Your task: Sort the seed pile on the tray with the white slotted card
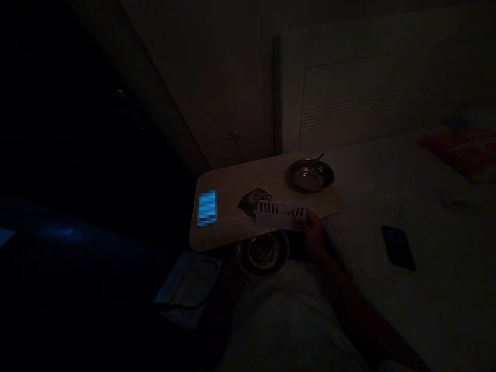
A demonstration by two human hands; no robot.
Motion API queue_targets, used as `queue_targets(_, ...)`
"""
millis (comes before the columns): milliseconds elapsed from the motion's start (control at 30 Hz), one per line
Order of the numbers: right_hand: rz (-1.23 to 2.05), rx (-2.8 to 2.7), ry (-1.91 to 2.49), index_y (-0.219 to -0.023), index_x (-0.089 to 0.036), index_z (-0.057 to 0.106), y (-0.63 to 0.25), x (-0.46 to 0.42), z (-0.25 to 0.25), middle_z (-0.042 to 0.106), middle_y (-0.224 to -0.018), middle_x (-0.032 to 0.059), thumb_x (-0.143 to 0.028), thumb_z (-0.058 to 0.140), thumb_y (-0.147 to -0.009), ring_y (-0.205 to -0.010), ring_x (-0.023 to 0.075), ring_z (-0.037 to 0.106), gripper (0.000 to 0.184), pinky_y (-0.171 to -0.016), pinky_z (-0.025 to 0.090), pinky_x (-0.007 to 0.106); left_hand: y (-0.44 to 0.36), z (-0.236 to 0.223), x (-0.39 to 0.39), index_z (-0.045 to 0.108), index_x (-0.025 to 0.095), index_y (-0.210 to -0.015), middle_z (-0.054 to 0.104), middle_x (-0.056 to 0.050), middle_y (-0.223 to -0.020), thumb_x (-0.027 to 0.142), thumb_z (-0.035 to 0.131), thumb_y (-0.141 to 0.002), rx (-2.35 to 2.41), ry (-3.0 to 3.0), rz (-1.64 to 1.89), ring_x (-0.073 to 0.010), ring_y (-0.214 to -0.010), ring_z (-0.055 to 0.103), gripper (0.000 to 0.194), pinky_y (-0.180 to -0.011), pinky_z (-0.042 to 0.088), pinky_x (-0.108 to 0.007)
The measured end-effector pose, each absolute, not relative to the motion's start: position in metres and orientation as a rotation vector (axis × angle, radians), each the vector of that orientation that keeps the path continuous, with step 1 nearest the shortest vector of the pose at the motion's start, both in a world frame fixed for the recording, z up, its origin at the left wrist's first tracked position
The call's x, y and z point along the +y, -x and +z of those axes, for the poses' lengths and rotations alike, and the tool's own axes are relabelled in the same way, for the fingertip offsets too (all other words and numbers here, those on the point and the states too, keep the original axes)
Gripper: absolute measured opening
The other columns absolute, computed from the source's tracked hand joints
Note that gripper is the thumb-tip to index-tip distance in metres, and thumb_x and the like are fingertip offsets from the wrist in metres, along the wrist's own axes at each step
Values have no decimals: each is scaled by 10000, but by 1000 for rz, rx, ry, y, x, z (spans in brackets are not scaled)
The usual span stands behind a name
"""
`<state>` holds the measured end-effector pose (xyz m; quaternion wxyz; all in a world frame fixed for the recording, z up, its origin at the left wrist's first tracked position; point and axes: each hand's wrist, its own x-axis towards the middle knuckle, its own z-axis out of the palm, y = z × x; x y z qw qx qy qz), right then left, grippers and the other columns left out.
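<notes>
The scene is very dark. My right hand (310, 227) is closed on the right end of a flat white plastic piece (277, 221) with a row of slots. That piece stands on edge at the near side of a heap of small dark bits (248, 200), partly hiding it. Below the table's near edge, a round metal bowl (284, 253) has dark bits in its bottom. My left hand (234, 271), dim and partly hidden, grips the bowl's left side. The heap lies on a light wooden table (228, 227).
A second metal bowl (296, 181) with a spoon (320, 156) stands at the table's far right. A blurred lit blue rectangle (206, 208) lies left. A bag (189, 287) sits below. A phone (398, 248) rests on the bed (368, 206); a plugged outlet (231, 132) is behind.
</notes>
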<state>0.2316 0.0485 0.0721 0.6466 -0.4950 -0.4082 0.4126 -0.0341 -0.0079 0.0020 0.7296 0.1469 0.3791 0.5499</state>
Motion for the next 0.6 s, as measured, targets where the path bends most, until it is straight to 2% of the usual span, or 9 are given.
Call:
queue_targets(167,872,-971,1166,-916,-213,724,-231,50,70,739,-868,25,-396,705,-767,-816,228,643,237,-764,500,334,31,10,-5,748,226,-1078,767,-68,-1155,171,689,-737,792,-288,1148,-354,-1360,506,350,-1183,330,-503)
queue_targets(367,737,-1009,1204,-987,-212,706,-231,54,67,739,-943,36,-405,653,-835,-888,232,640,252,-843,488,350,27,18,-6,740,216,-1084,773,-67,-1132,150,669,-756,758,-243,1145,-329,-1361,510,342,-1188,320,-492)
queue_targets(533,679,-1051,1219,-1003,-208,692,-230,53,71,731,-967,46,-400,621,-872,-907,229,632,243,-851,482,341,27,19,-6,753,198,-1016,788,-69,-1066,125,660,-756,783,-230,1148,-330,-1341,530,287,-1192,306,-494)
queue_targets(600,663,-1061,1222,-998,-207,688,-228,53,72,727,-953,43,-394,616,-879,-896,225,629,233,-844,484,337,27,20,-6,748,191,-1055,781,-76,-1102,110,658,-750,761,-244,1160,-333,-1334,537,328,-1189,313,-493)
